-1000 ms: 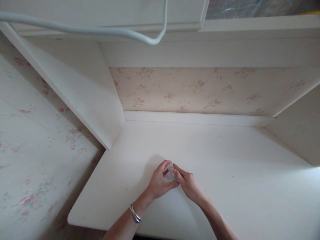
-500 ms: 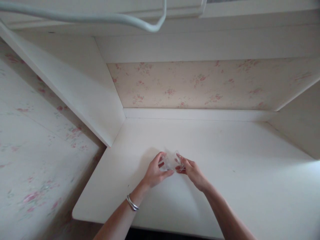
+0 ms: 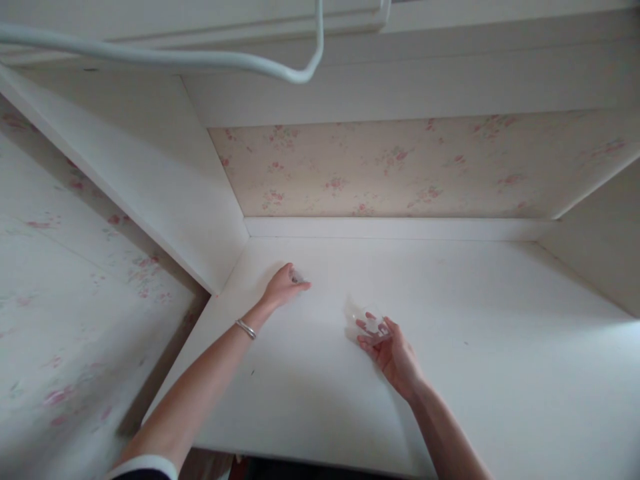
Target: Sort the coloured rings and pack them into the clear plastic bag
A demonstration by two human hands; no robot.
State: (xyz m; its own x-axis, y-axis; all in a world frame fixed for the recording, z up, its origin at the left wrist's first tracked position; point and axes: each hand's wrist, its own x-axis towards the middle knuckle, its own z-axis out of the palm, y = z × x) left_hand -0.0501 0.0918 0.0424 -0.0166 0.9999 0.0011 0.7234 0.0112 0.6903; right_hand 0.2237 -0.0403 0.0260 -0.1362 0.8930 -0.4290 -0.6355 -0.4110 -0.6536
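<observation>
Over the back left of the white tabletop (image 3: 325,393), my left hand (image 3: 281,287) is closed round a small clear plastic piece (image 3: 299,277); its exact kind is hard to make out. A bracelet (image 3: 245,329) circles that wrist. Nearer the middle, my right hand (image 3: 399,357) grips a clear plastic container (image 3: 371,325), and its fingers show through the transparent wall. The container is tilted and casts a soft shadow on the surface. A wide gap separates the two hands.
A white side panel (image 3: 165,173) rises at the left, and another panel (image 3: 605,240) stands at the right. Floral wallpaper (image 3: 375,170) covers the back wall. A pale bent tube (image 3: 225,61) crosses overhead below a cupboard. A small dark speck (image 3: 253,373) lies on the tabletop.
My hands were together at the clear plastic and have moved apart. The left went back and left with a small clear piece; the right shifted slightly right, keeping the container.
</observation>
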